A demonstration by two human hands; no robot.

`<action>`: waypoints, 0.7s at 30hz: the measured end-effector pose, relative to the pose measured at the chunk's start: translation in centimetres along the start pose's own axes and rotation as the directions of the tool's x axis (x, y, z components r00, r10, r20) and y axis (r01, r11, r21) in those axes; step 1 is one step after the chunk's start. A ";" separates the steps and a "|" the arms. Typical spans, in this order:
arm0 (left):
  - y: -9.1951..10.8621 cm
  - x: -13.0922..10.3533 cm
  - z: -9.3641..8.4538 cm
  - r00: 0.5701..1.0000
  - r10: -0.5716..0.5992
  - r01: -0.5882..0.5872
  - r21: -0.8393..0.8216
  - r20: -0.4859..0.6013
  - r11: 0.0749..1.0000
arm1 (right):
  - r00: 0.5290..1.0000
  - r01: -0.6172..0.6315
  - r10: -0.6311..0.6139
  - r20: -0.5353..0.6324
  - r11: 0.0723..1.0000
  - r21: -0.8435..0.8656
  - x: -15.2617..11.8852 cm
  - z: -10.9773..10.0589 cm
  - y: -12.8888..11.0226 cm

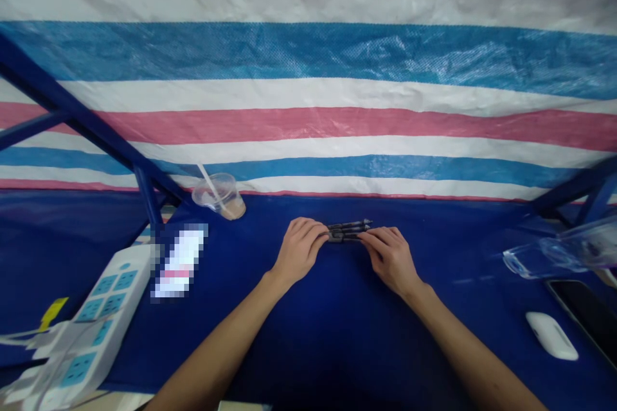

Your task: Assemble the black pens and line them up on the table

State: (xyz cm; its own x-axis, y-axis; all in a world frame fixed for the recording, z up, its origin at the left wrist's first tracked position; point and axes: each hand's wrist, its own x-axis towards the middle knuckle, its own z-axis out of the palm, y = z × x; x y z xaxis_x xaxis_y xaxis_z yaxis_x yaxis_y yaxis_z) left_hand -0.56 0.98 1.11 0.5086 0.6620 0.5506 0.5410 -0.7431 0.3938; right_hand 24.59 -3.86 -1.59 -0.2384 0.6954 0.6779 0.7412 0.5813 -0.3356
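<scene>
Several dark pens (348, 228) lie side by side on the blue table surface, their clear tips pointing right. My left hand (299, 249) is closed, its thumb and fingertips pinching the left ends of the pens. On the other side, my right hand (391, 259) pinches the right end of the pen nearest me with thumb and forefinger. The fingertips cover parts of the pens at both ends.
At left stand a plastic cup (233, 207) with a straw, a blurred-out bright phone-like object (180, 263) and a white power strip (108, 321). To the right are a clear bottle (544, 257), a white earbud case (552, 336) and a dark phone (588, 314). A striped sheet (308, 51) hangs behind.
</scene>
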 end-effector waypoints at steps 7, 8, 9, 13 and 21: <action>-0.1 -0.1 0.1 0.999 0.023 -0.023 -0.010 0.031 1.000 | 0.999 0.022 -0.021 0.038 1.000 -0.010 -0.2 0.1 0.1; -0.1 -0.1 0.2 0.998 0.036 -0.035 -0.012 0.048 0.999 | 0.998 0.034 -0.034 0.048 0.999 0.002 -0.2 0.2 0.1; -0.1 -0.1 0.3 0.997 0.050 -0.049 -0.015 0.064 0.999 | 0.997 0.044 -0.045 0.056 0.999 0.016 -0.3 0.4 0.0; 0.1 -0.3 0.6 0.990 0.110 -0.106 -0.043 0.087 0.993 | 0.998 0.042 -0.047 0.048 0.994 0.100 -0.5 0.9 -0.5; 0.8 -0.3 1.0 0.977 0.147 -0.135 -0.092 0.151 0.987 | 0.993 0.072 -0.080 0.089 0.994 0.087 -0.2 1.1 -1.5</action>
State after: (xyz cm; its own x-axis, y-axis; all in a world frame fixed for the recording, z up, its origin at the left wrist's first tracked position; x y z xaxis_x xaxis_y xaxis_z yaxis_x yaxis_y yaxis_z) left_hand 0.36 0.32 0.53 0.6780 0.5524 0.4849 0.4041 -0.8312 0.3818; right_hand 22.85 -4.40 -1.98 -0.3519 0.6815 0.6416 0.6647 0.6646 -0.3413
